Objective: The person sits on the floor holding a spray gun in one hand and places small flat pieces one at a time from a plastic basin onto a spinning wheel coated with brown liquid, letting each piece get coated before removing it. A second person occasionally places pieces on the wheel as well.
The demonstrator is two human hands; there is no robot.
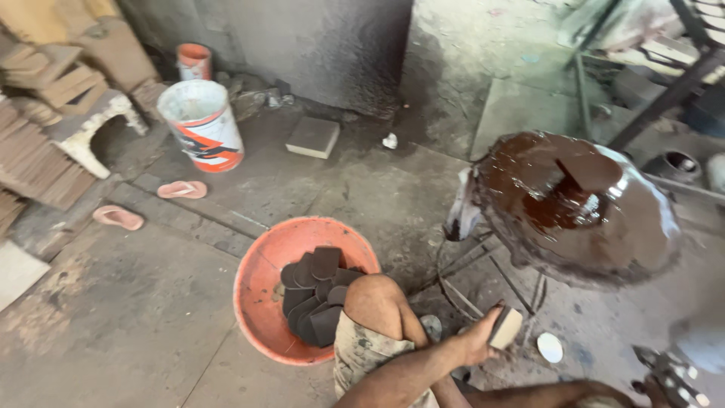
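My left hand point(477, 344) reaches across my bent knee and is closed around a small pale rectangular tile point(506, 327), held low over the floor. Just beyond it stands a wide round basin point(664, 227) full of glossy dark brown liquid. To the left of my knee sits an orange basin point(257, 291) holding several dark coated tiles point(316, 291). My right hand point(655, 384) lies at the bottom right edge, blurred, beside a blurred metallic object point(676, 374). Whether it grips anything is unclear.
A white bucket point(201, 125) and a smaller orange tub point(194, 60) stand at the back left. Stacks of brown tiles point(38, 155) line the left side. Two pink sandals point(182, 190) and a square slab point(313, 137) lie on the concrete floor. Metal rods point(461, 298) cross under the brown basin.
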